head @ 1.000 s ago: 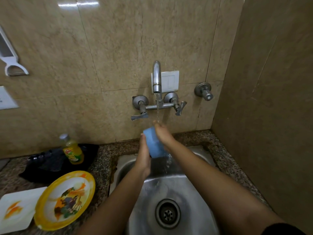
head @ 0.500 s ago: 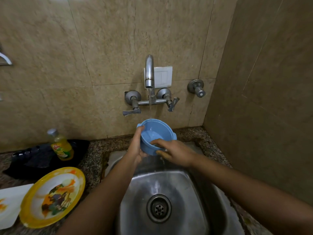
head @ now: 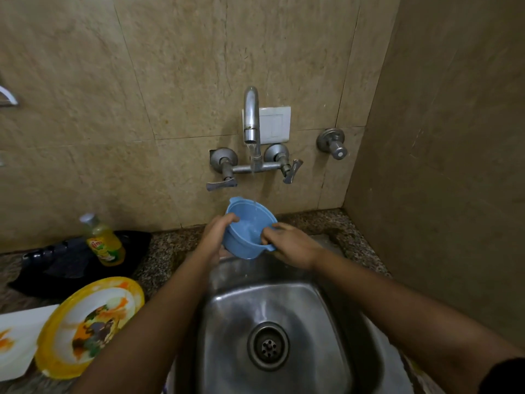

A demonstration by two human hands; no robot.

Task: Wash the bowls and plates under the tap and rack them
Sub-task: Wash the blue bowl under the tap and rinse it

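1. Blue bowl [head: 250, 228]: held in the air over the back edge of the sink [head: 312, 308], directly under the tap [head: 251, 118]. It is tilted, with its mouth facing up and toward the camera. The water stream [head: 254, 157] lands just inside the far rim. Judgement: the tilt lets the water sheet across the inside and spill off the low lip.
2. Left hand [head: 216, 234]: grip clamped on the bowl's left rim, fingers hooked over the edge into the bowl. Judgement: this hand carries the weight and sets the angle.
3. Right hand [head: 289, 245]: grip closed on the right side of the bowl at the rim, near a small lug. Judgement: placed to turn the bowl or rub it.
4. Holding it over the basin means run-off falls toward the drain [head: 268, 345] and not onto the surface [head: 170, 245].
5. Left of the sink, on the surface: a yellow plate [head: 133, 288] with food residue, overlapping a white plate [head: 17, 345] that is also smeared. Judgement: both are queued within the left hand's reach.
6. Behind them stands a soap bottle [head: 103, 240] on a black cloth [head: 71, 265].
7. No rack is in view.
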